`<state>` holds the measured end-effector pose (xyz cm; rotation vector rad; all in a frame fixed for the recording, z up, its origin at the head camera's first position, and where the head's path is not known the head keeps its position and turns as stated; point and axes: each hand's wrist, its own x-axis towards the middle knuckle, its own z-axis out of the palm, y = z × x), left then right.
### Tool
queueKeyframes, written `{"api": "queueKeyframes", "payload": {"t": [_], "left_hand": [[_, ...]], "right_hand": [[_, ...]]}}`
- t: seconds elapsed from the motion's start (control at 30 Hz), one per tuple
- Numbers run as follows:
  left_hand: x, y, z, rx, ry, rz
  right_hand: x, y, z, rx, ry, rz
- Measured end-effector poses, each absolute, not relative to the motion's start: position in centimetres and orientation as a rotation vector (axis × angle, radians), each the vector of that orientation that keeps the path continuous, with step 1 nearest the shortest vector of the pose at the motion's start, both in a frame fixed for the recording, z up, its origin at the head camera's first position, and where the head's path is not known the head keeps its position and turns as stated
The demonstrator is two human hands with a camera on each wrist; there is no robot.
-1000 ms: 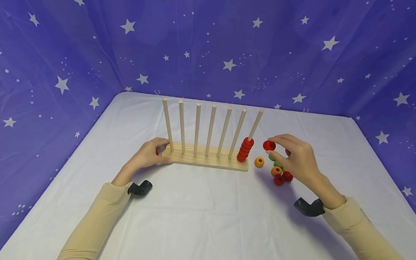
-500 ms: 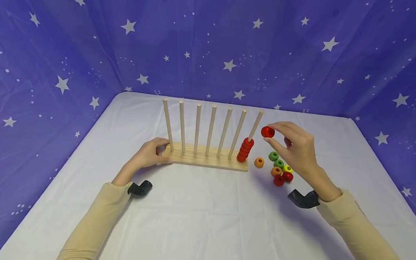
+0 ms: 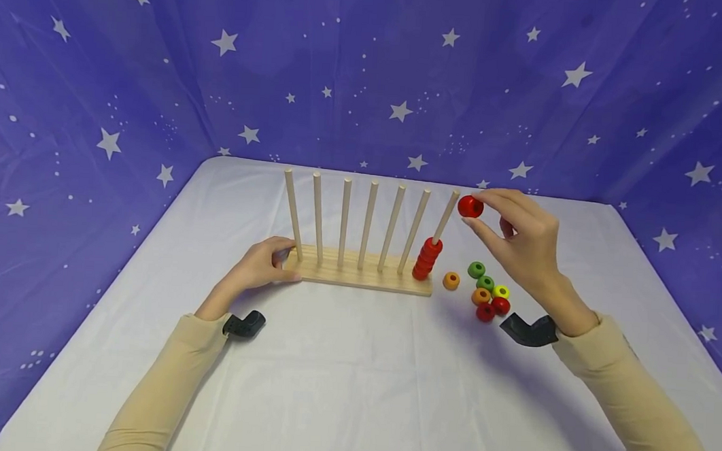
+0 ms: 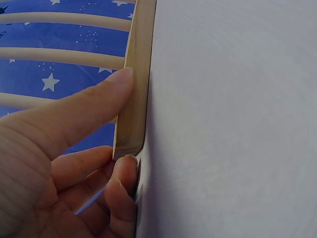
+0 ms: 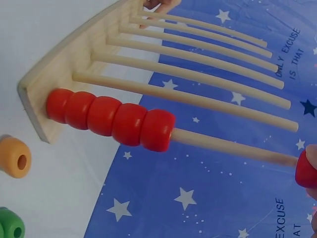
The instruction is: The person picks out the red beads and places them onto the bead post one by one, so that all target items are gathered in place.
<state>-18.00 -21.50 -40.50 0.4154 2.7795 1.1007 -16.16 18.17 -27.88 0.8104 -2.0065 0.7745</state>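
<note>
Here, the right hand [image 3: 524,239] pinches 1 red bead [image 3: 469,206] between its fingertips [image 3: 486,197].

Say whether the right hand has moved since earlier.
Yes, upward: in the head view, against the rightmost peg, the right hand has lifted its red bead from near the stacked beads to beside the peg's tip.

Room: cloth [image 3: 340,381] in front of base [image 3: 358,278] | Obstacles: pegs [image 3: 368,226] (seven), beads [image 3: 499,308] at right
</note>
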Motion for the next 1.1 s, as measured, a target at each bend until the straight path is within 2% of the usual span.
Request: {"api": "queueKeyframes", "payload": {"t": [1.1], "left_hand": [[-17.9, -21.5, -40.4, 0.429, 2.79, 1.095]], "right_hand": [[-17.3, 16.8, -26.5, 0.848, -2.083, 0.7]]}}
